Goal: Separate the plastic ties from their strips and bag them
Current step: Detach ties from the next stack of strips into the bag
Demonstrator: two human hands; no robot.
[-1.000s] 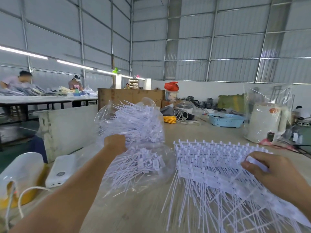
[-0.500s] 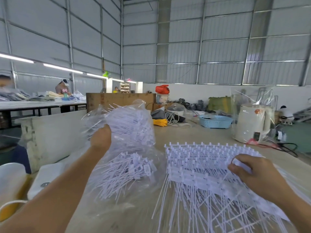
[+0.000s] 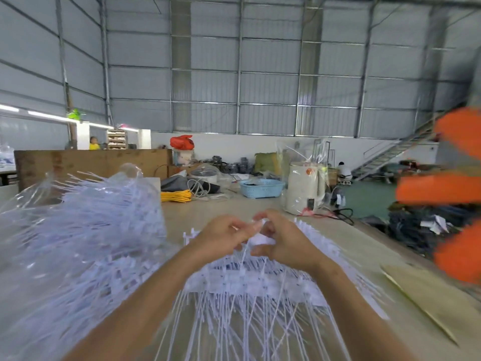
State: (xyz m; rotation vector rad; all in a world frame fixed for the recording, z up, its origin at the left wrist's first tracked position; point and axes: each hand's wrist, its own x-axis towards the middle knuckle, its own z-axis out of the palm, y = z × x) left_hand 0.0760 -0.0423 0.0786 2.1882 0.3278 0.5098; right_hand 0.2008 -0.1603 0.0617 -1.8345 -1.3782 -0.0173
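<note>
While plenty of loose ties already fill the clear bag (image 3: pixel 78 230) on the left part of the counter (image 3: pixel 351 246), a thick sheet of ties still joined to their strips (image 3: pixel 250 285) lies in front of the person, so I would judge the job well begun but far from finished: much of that sheet has yet to be pulled apart and bagged.

On the sheet, the strips run crosswise, roughly parallel to the near edge of the counter, and the ties hang off them lengthwise, their long thin tails fanning out toward the near edge and their blocky heads standing toward the far side. The bagged ties point the other way, bristling up and toward the far left corner out of the bag's open mouth.

Both hands meet over the far part of the sheet. The left hand (image 3: pixel 223 235) and the right hand (image 3: pixel 283 243) have their fingers curled in toward each other and seem to pinch a small white piece between them, likely a tie being worked off its strip; blur keeps me from seeing exactly what each holds.

Farther along the counter stand a wrapped white kettle (image 3: pixel 304 188), a blue basket (image 3: pixel 260 188) and a yellow coiled cord (image 3: pixel 175 196).
</note>
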